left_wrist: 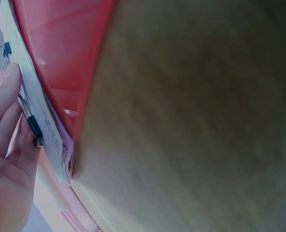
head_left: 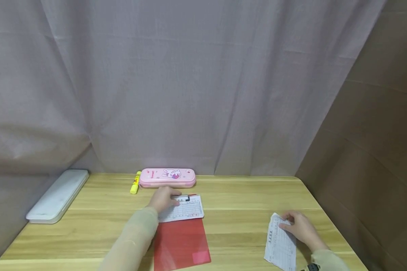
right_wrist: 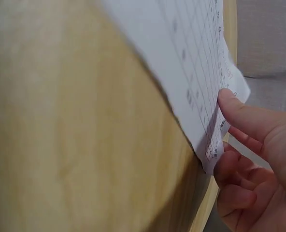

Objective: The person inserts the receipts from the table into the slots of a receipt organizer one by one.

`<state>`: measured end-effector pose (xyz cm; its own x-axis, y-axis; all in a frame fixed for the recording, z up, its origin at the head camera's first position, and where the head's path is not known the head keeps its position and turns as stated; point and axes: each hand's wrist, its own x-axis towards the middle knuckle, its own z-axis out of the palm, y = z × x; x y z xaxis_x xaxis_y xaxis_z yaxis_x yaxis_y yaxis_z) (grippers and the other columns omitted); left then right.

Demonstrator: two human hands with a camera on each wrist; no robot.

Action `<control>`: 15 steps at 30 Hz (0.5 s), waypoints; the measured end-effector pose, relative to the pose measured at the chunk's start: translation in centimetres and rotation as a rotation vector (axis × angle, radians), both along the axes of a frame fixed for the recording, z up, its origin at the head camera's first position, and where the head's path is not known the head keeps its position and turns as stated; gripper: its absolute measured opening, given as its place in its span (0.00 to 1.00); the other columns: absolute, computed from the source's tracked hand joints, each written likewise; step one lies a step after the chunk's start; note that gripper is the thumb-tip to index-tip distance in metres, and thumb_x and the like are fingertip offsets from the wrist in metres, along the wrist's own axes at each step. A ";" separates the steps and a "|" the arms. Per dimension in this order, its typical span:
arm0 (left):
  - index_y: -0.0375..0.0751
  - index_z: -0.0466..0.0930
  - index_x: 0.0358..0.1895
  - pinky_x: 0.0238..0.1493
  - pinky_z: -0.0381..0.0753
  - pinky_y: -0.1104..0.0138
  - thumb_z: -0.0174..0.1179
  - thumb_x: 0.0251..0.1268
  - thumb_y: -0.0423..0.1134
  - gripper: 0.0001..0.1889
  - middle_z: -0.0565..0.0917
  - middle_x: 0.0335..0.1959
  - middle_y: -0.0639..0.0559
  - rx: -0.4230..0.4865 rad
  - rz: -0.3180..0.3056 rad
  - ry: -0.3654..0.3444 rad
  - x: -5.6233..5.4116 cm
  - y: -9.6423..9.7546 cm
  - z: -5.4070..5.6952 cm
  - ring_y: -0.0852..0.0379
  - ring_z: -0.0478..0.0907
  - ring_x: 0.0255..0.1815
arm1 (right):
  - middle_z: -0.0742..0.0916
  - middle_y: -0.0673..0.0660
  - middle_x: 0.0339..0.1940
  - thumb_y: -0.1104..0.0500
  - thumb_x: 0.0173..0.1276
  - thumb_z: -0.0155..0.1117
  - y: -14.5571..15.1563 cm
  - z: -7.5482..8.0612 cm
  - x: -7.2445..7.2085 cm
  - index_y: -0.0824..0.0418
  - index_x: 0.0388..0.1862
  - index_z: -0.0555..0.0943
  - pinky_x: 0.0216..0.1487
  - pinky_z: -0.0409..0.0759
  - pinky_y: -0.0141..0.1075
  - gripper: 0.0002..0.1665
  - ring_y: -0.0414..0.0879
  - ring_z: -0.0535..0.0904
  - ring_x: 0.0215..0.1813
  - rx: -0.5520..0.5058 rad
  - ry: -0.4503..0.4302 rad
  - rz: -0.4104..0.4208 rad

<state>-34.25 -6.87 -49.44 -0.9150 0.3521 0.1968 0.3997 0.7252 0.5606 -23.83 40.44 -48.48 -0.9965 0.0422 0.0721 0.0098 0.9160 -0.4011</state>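
A translucent red clipboard (head_left: 181, 242) lies on the table, with printed sheets (head_left: 194, 211) at its top under a metal clip with black ends (left_wrist: 34, 126). My left hand (head_left: 162, 199) grips the clipboard at this clip, thumb on the near side and fingers behind it. Off to the right, my right hand (head_left: 300, 226) pinches the upper right edge of a loose printed sheet (head_left: 279, 242) between thumb and fingers. In the right wrist view, this sheet (right_wrist: 181, 63) is tilted, with a ragged edge and ruled columns.
Behind the clipboard lies a pink pencil case (head_left: 167, 177) with a rabbit picture, a yellow glue stick (head_left: 135, 182) by its left end. A long white case (head_left: 59, 197) rests at the table's left edge. Grey curtain (head_left: 203, 94) hangs along the back.
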 end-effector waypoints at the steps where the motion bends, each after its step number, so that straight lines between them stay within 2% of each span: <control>1: 0.42 0.87 0.43 0.56 0.76 0.56 0.74 0.44 0.35 0.18 0.87 0.42 0.51 -0.003 0.001 -0.002 0.0 0.0 0.0 0.49 0.81 0.51 | 0.83 0.57 0.35 0.55 0.53 0.73 0.0 0.0 0.0 0.65 0.39 0.80 0.43 0.77 0.49 0.19 0.52 0.78 0.40 0.004 -0.006 -0.001; 6: 0.42 0.87 0.42 0.55 0.77 0.56 0.74 0.44 0.35 0.17 0.87 0.41 0.51 -0.033 -0.007 0.015 -0.1 0.0 0.0 0.49 0.81 0.51 | 0.80 0.54 0.32 0.52 0.54 0.72 -0.1 0.2 0.1 0.65 0.42 0.80 0.38 0.74 0.43 0.22 0.47 0.74 0.36 0.018 -0.039 -0.016; 12: 0.40 0.87 0.42 0.55 0.78 0.58 0.74 0.43 0.36 0.17 0.87 0.40 0.51 -0.046 -0.006 0.026 -0.1 0.0 0.2 0.50 0.82 0.50 | 0.80 0.52 0.29 0.56 0.58 0.69 -0.2 0.4 0.2 0.63 0.34 0.79 0.37 0.73 0.42 0.13 0.46 0.73 0.34 0.023 -0.051 -0.017; 15: 0.40 0.87 0.42 0.55 0.78 0.58 0.74 0.43 0.36 0.17 0.87 0.39 0.50 -0.051 -0.017 0.044 0.0 0.0 0.2 0.49 0.82 0.49 | 0.80 0.53 0.29 0.58 0.59 0.68 -0.2 0.5 0.2 0.65 0.36 0.79 0.37 0.74 0.43 0.12 0.47 0.74 0.34 0.013 -0.048 -0.011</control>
